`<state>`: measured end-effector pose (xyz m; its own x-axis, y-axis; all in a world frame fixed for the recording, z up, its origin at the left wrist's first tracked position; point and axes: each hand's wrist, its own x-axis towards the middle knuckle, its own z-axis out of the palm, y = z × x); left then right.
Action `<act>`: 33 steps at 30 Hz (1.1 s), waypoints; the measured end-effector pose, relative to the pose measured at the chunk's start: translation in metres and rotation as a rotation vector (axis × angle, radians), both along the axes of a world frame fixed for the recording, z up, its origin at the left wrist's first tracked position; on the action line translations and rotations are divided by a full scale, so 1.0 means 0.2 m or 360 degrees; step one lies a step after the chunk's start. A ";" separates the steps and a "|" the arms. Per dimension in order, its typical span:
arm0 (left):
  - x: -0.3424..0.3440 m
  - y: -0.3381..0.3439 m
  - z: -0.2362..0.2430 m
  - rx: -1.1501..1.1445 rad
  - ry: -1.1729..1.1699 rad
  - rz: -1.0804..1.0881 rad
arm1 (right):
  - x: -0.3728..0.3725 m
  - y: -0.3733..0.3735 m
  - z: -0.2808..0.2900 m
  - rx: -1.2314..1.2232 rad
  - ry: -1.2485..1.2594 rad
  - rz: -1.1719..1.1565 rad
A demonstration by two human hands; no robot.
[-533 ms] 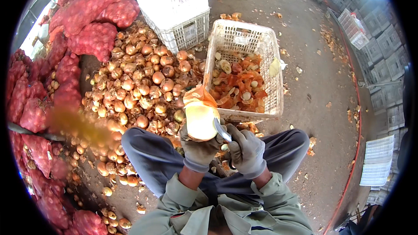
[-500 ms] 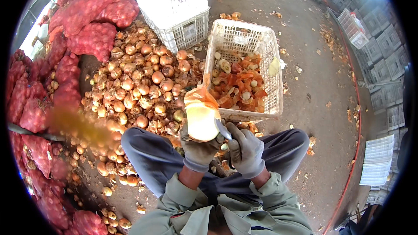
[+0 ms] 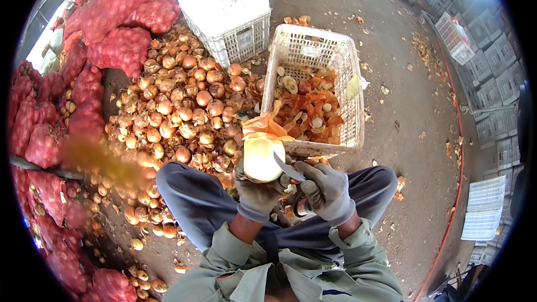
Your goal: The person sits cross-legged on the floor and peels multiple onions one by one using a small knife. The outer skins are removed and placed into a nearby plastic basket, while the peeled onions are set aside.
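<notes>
Between my knees, my gloved left hand (image 3: 258, 194) is closed around a large onion (image 3: 260, 160). Most of the onion shows pale, bare flesh, and loose orange-brown skin (image 3: 266, 127) hangs at its far end. My gloved right hand (image 3: 325, 191) grips a small knife (image 3: 290, 168), its curved blade pointing up and left with the tip at the onion's right side. Just beyond the onion stands a white plastic crate (image 3: 358, 128), holding orange skins and pale trimmings (image 3: 311, 100). The knife's handle is mostly hidden in my right hand.
A large heap of unpeeled onions (image 3: 179, 106) spreads at the left, with red mesh sacks (image 3: 120, 50) behind and beside it. Stacked white crates (image 3: 240, 36) stand at the far middle. Scattered skins lie on the floor (image 3: 400, 134); more crates (image 3: 492, 128) line the right.
The loose skin at the onion's far end has folded back, baring more pale flesh. My right hand has moved slightly right and down, and the knife blade now shows more fully.
</notes>
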<state>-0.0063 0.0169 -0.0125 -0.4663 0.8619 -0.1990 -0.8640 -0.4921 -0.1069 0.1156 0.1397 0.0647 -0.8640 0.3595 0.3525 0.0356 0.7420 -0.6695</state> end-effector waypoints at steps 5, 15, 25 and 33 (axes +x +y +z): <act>0.02 0.00 0.03 -0.0030 -0.0005 -0.0014 | 0.00 0.00 -0.03 0.0093 0.0021 -0.0088; -0.05 -0.01 -0.02 -0.0219 0.0369 -0.0079 | -0.02 -0.06 -0.07 -0.0547 -0.0025 -0.0238; -0.07 -0.07 -0.05 -0.0129 0.0258 -0.0200 | 0.00 0.02 -0.04 -0.2505 -0.0200 -0.0119; -0.04 -0.07 -0.03 -0.0202 0.0301 -0.0259 | -0.11 0.00 0.05 -0.0741 0.0193 -0.0203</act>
<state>-0.0146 0.0038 -0.0192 -0.3628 0.9023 -0.2330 -0.9315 -0.3442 0.1176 0.0928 0.1396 0.0755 -0.7657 0.6027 0.2248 0.0077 0.3581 -0.9337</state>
